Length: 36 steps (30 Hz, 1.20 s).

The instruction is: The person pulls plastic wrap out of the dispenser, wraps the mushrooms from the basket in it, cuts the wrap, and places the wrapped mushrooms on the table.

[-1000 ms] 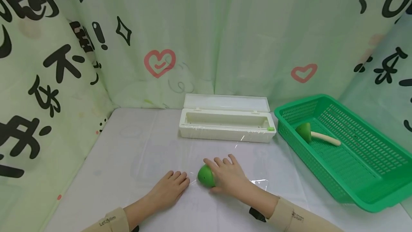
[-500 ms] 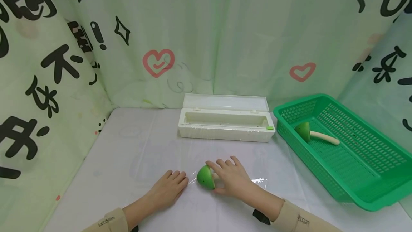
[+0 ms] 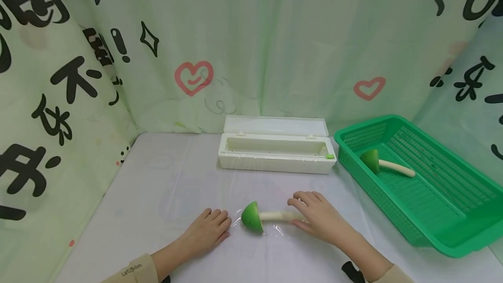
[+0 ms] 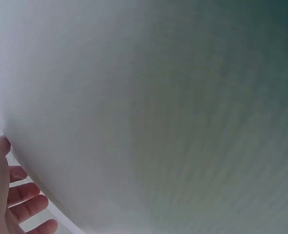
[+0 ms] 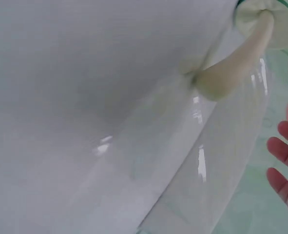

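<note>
A mushroom [image 3: 251, 217] with a green domed cap and a cream stem lies on its side on a sheet of clear plastic film [image 3: 277, 230], cap to the left. Over the stem's right end hovers my right hand [image 3: 320, 217], fingers relaxed and slightly bent. The right wrist view shows those fingers spread and apart from the stem [image 5: 236, 58]. My left hand [image 3: 208, 230] rests palm down on the white table, its fingertips by the film's left edge. Only part of the left fingers [image 4: 24, 200] shows in the left wrist view.
A long white box [image 3: 277, 163] with its lid raised and a green slider stands behind the hands. To the right, a green plastic basket [image 3: 393, 230] holds a second mushroom [image 3: 397, 168]. Curtains [image 3: 235, 34] with writing and hearts surround the table [image 3: 137, 213].
My right hand has let go of the mushroom's cap and drawn back to the right along the stem, which now shows. The mushroom and left hand stay about where they were.
</note>
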Tool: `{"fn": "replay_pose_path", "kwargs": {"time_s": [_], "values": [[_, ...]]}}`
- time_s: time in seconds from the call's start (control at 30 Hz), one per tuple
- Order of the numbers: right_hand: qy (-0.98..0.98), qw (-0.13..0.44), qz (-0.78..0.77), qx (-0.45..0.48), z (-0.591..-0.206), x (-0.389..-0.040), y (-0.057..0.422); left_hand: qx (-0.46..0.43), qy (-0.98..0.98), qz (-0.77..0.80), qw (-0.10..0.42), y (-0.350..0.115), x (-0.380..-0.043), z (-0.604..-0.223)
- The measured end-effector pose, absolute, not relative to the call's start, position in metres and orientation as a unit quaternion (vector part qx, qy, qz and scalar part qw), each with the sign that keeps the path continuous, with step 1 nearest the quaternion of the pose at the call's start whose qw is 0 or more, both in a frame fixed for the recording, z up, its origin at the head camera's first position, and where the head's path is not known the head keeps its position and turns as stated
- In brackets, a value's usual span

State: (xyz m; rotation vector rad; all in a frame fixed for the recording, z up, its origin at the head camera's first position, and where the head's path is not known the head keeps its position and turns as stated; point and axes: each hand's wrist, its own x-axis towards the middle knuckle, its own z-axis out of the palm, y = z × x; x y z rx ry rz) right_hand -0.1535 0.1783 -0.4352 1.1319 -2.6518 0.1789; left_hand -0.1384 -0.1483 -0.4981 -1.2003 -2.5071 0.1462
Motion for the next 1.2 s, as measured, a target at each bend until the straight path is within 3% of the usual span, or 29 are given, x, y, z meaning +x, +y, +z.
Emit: {"fn": "replay_pose_path", "kwargs": {"time_s": [0.4,0.67,0.9,1.2], "values": [[-0.916,0.079,-0.028,0.393,-0.457,-0.136,0.223,-0.427,-0.881,0.054,0.197,-0.150,-0.142,-0.498],[-0.879,0.187,0.004,0.439,-0.477,-0.137,0.226,-0.444,-0.867,0.041,0.225,-0.149,-0.143,-0.497],[-0.885,0.167,0.044,0.432,-0.464,-0.138,0.227,-0.447,-0.858,0.030,0.251,-0.149,-0.141,-0.492],[-0.856,0.192,0.087,0.473,-0.454,-0.149,0.230,-0.456,-0.850,0.023,0.265,-0.149,-0.143,-0.488]]}}
